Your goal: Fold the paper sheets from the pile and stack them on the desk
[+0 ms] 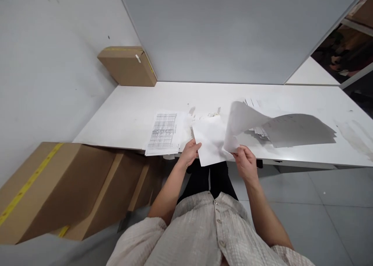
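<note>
My left hand (190, 153) pinches the left edge of a white paper sheet (210, 141) at the table's front edge. My right hand (245, 161) grips the near corner of more sheets of paper (240, 120), which curl up and bend over to the right. Their far part droops low above the tabletop, its face in shadow. Partly covered by these sheets is a small pile of papers (260, 132). Left of my left hand lies a stack of printed sheets (163, 132) with a dense table on top, slightly overhanging the front edge.
A white table (128, 110) runs along a grey panel (215, 32). One cardboard box (131, 67) stands at its back left corner. Larger cardboard boxes (58, 184) with yellow tape sit below at the left. Dark shelving (346, 48) shows at the far right.
</note>
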A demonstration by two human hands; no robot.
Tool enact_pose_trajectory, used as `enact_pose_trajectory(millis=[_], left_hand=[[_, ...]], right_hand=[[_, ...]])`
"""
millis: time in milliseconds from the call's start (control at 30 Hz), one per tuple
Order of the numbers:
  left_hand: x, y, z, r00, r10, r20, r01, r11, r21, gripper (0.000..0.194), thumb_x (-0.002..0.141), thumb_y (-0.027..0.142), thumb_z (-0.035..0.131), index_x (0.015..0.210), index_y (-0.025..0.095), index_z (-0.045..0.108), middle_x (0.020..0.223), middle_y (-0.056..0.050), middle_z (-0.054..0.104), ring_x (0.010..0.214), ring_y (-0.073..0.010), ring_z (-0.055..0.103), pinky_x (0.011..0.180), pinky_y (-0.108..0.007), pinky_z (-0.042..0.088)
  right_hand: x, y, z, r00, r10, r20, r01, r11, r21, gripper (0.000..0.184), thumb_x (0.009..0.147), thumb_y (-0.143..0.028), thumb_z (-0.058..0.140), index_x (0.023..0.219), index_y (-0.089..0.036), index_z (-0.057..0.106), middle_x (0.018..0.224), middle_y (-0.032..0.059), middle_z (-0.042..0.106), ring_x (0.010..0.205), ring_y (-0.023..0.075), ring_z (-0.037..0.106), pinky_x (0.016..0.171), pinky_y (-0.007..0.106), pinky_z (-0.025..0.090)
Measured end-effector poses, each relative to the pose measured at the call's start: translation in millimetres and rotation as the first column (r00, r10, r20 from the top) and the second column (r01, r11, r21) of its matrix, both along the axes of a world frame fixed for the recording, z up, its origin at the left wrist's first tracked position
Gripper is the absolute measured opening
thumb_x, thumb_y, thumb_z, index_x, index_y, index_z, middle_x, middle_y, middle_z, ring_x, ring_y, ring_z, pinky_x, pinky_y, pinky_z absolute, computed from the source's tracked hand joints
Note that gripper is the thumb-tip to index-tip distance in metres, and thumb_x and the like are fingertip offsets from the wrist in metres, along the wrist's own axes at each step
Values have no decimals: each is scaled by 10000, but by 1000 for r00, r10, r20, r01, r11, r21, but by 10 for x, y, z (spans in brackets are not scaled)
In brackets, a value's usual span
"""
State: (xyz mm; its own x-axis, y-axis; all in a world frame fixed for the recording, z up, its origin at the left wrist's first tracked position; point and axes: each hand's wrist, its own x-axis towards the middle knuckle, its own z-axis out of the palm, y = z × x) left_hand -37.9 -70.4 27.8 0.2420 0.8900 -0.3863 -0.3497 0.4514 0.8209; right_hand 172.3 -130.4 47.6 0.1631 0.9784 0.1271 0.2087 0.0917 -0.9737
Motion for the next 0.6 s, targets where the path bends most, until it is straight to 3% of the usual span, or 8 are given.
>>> enact_pose_trajectory(millis=[100, 267, 333, 433, 500, 600], left_hand=[[-6, 6, -21, 1000, -11, 7, 11, 1000, 13, 475, 719, 310, 697, 1156, 157, 589, 1098, -122, 670, 970, -244, 639, 822, -370, 523], [1, 24, -43, 999, 29, -32, -29, 1000, -10, 444, 719, 276, 687, 1133, 153, 585, 1105, -117, 667, 946, -228, 644, 803, -350, 532], [7, 29, -42, 999, 27, -42, -28, 999, -16, 433, 717, 270, 683, 1123, 155, 586, 1076, -112, 677, 920, -225, 651, 779, -345, 539], [13, 28, -32, 999, 16, -40, -17, 1000, -9, 433, 713, 269, 686, 1121, 162, 589, 1047, -103, 688, 899, -222, 657, 763, -341, 542], [11, 24, -25, 999, 16, -31, -16, 1000, -1, 442, 713, 273, 689, 1130, 164, 590, 1053, -103, 687, 909, -221, 655, 770, -334, 539], [7, 22, -30, 1000, 9, -21, -9, 1000, 10, 457, 712, 287, 692, 1142, 173, 590, 1064, -101, 683, 907, -219, 658, 770, -330, 536]], right_hand=[[33, 41, -43, 992, -127, 20, 127, 992, 9, 358, 860, -493, 441, 905, -202, 646, 814, 38, 648, 808, 204, 601, 699, 328, 496], [216, 90, 188, 960, -254, 121, 237, 962, 135, 281, 859, -436, 490, 867, -206, 652, 826, 39, 661, 810, 210, 599, 731, 338, 483], [323, 163, 285, 938, -304, 165, 274, 944, 184, 275, 878, -413, 471, 894, -208, 653, 880, 49, 676, 851, 216, 611, 749, 347, 488], [502, 315, 424, 890, -357, 284, 288, 923, 257, 272, 887, -394, 461, 940, -212, 655, 1120, 92, 639, 1052, 251, 580, 783, 383, 505], [580, 377, 530, 867, -291, 405, 187, 943, 277, 253, 871, -394, 488, 909, -215, 663, 1246, 107, 571, 1142, 276, 534, 757, 401, 524], [534, 314, 689, 874, 26, 486, -141, 969, 202, 212, 874, -364, 493, 895, -234, 659, 1196, 92, 609, 1105, 265, 564, 733, 399, 537]])
